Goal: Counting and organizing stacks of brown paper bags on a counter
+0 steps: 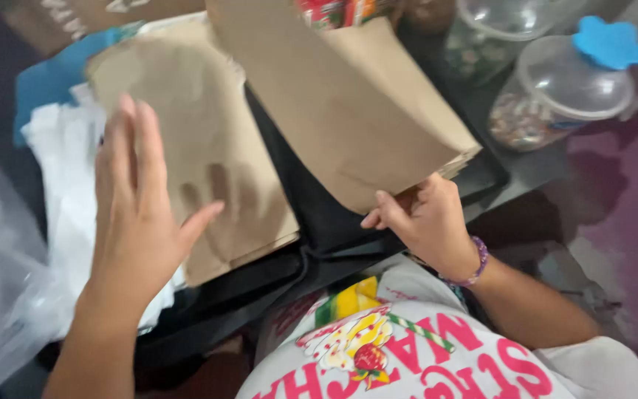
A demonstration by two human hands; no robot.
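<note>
I am looking down at a black bag (319,214) that is lying open across the middle of the view, and it is the biggest thing here. A flat stack of brown paper bags (201,140) is lying across its left part, partly over a heap of white plastic bags (64,185). A second brown paper bag (348,103) is standing tilted above the black bag, leaning up and away toward the top of the view. I am seeing the right hand (426,222) gripping that tilted bag at its lower right corner, fingers curled and pinching the paper edge; a purple bead bracelet (478,262) is sitting on the wrist. The left hand (138,214) is hovering above the flat stack with fingers stretched out and spread, grasping nothing, and its shadow is falling on the paper beneath it, so I am reading it as just above and not touching. At the upper right a clear plastic jar (555,96) is lying on a dark surface, with a blue flower-shaped piece (611,43) on it. Crumpled clear plastic (1,295) is filling the left edge.
</note>
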